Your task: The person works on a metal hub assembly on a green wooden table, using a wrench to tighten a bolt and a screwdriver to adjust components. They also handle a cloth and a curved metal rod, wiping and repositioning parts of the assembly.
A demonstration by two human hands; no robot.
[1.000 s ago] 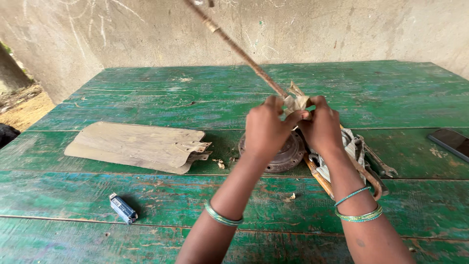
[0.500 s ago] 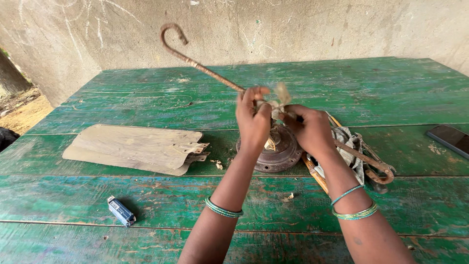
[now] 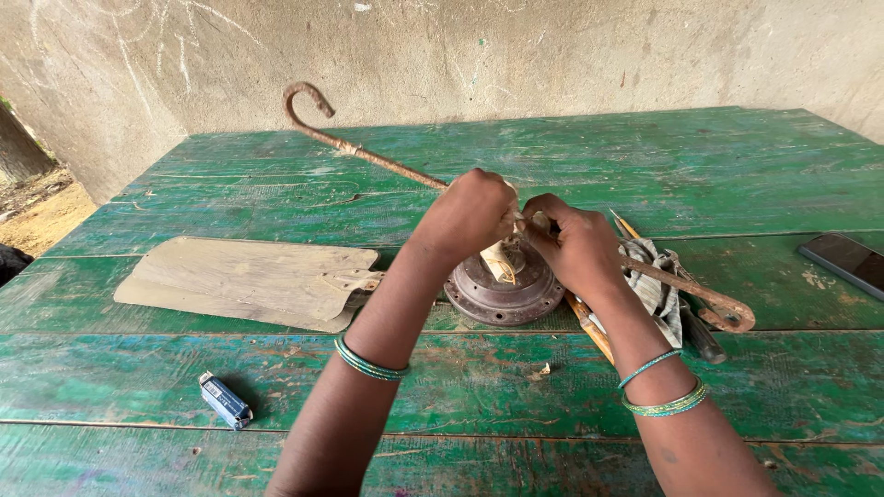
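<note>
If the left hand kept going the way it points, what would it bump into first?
The left hand points up and right, toward the right hand, which sits almost against it on the rusty rod. It would probably meet that hand first, though depth is hard to judge.

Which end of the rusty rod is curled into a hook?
The far end of the rusty rod, toward the wall; the near end by the right hand forms a closed loop.

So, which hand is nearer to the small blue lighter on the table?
Left. The left hand is above the round metal hub, up and right of the lighter. The right hand is farther right, past the hub.
</note>
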